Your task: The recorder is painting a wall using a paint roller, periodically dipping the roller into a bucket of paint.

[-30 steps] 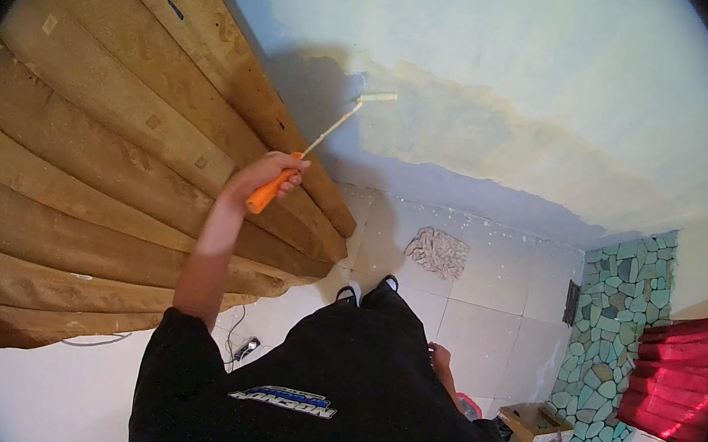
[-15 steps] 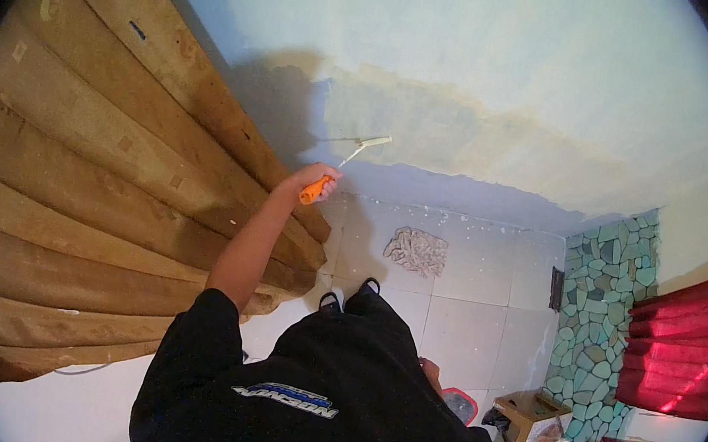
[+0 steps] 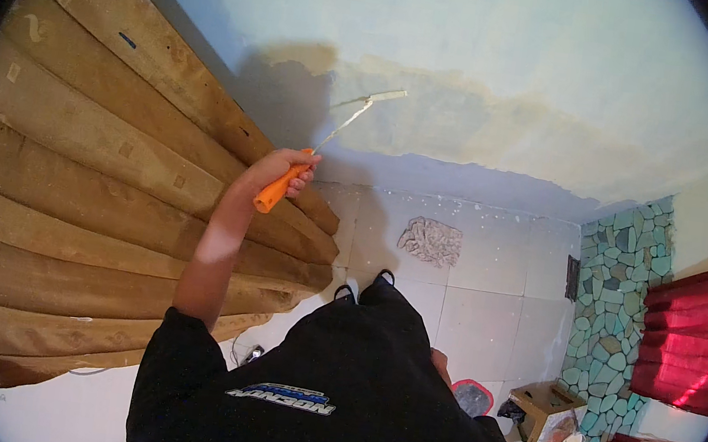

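Observation:
My left hand (image 3: 288, 172) is closed around the orange handle of a paint roller (image 3: 340, 130). The roller's pale, narrow head lies at the wall (image 3: 471, 116), over a beige-grey patch between light blue paint above and a lavender-grey band below. A shadow of my arm and the roller falls on the wall beside it. Low by my right side, only a bit of my right hand (image 3: 441, 364) shows past my black shirt. Its fingers are mostly hidden, and I cannot see whether it holds anything. A red-rimmed container (image 3: 472, 398) stands close to that hand.
Brown curtains (image 3: 139, 188) hang along the left, close to my arm. A crumpled cloth (image 3: 430, 241) lies on the paint-spotted tile floor (image 3: 482, 323). To the right are a wooden box-like stand (image 3: 547, 404), a green stone-clad wall strip (image 3: 618, 277) and red curtains (image 3: 685, 342).
The roller head has moved up the wall. My left hand has shifted left, and more of the roller's shaft and handle shows. My right hand stays low at my side.

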Available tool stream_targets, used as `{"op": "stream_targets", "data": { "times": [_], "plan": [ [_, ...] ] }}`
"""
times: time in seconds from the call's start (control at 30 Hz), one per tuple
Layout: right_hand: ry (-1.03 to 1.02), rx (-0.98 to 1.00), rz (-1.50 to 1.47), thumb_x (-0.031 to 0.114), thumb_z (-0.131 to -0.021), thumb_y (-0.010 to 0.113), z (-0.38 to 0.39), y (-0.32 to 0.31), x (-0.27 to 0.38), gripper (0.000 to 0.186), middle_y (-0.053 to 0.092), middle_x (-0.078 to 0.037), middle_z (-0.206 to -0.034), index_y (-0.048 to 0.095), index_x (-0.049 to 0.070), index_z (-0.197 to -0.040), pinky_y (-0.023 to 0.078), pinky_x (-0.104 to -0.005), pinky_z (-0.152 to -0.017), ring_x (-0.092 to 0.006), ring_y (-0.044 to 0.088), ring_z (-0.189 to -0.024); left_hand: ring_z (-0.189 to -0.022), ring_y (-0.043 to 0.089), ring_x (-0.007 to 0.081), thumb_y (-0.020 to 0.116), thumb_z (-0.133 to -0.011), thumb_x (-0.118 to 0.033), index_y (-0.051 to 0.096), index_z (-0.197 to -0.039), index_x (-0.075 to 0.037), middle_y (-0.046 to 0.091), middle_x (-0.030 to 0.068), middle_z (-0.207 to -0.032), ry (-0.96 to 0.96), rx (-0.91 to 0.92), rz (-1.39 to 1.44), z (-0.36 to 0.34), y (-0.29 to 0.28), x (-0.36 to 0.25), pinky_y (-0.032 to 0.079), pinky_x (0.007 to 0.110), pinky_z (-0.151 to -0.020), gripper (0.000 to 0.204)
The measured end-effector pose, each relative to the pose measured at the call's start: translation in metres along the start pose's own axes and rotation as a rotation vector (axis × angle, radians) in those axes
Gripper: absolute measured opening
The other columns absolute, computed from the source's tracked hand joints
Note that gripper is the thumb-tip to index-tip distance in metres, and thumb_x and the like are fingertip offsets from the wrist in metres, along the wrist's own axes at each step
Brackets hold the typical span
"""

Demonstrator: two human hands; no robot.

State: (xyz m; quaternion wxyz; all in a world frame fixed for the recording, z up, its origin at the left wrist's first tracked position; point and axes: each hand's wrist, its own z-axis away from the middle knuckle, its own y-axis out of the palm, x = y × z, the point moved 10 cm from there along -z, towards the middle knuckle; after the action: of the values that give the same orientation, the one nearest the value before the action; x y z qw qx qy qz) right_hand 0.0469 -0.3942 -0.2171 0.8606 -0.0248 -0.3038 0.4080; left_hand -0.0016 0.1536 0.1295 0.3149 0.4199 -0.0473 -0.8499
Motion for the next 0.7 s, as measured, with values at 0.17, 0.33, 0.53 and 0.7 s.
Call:
{"op": "stream_targets", "data": {
  "times": [0.17,0.33,0.53,0.7],
  "plan": [
    [-0.057,0.001,0.033,0.022,-0.075,0.051,-0.004,-0.001,0.024,0.022,0.055,-0.006,-0.072,0.058,0.006,-0.088,0.040,-0.0304,-0.052,-0.0172,0.050,-0.056,-0.041,0.036,0.0015,0.054,-0.081,-0.025,0.041,-0.073,-0.011,0.041,-0.0037,-0.057,0.011,0.001,-0.044,-0.012,-0.005,0.002,0.031,0.015,-0.035,0.020],
    [0.244,-0.024,-0.354,0.024,-0.077,0.049,0.002,-0.003,0.024,0.023,0.056,-0.007,-0.073,0.058,0.005,-0.088,0.040,-0.0304,-0.053,-0.0166,0.051,-0.059,-0.042,0.036,0.0019,0.052,-0.082,-0.023,0.041,-0.073,-0.010,0.040,-0.0032,-0.057,-0.056,0.026,0.021,-0.071,0.001,0.024,0.032,0.014,-0.035,0.020],
    [0.094,-0.097,-0.154,0.023,-0.076,0.050,-0.027,-0.025,-0.011,0.023,0.057,-0.008,-0.072,0.058,0.005,-0.088,0.041,-0.0315,-0.054,-0.0186,0.052,-0.060,-0.043,0.037,0.0038,0.051,-0.081,-0.021,0.035,-0.066,-0.011,0.039,-0.0021,-0.056,-0.139,0.161,0.177,-0.132,0.032,0.043,0.034,0.016,-0.037,0.024],
    [-0.449,-0.160,0.746,0.024,-0.072,0.054,-0.102,-0.046,-0.081,0.021,0.060,-0.012,-0.074,0.059,0.009,-0.087,0.044,-0.0400,-0.057,-0.0285,0.058,-0.067,-0.042,0.038,0.0039,0.050,-0.082,-0.021,0.034,-0.066,-0.011,0.038,-0.0020,-0.056,-0.178,0.208,0.281,-0.161,0.069,0.045,0.034,0.016,-0.037,0.024]
  ]
}}
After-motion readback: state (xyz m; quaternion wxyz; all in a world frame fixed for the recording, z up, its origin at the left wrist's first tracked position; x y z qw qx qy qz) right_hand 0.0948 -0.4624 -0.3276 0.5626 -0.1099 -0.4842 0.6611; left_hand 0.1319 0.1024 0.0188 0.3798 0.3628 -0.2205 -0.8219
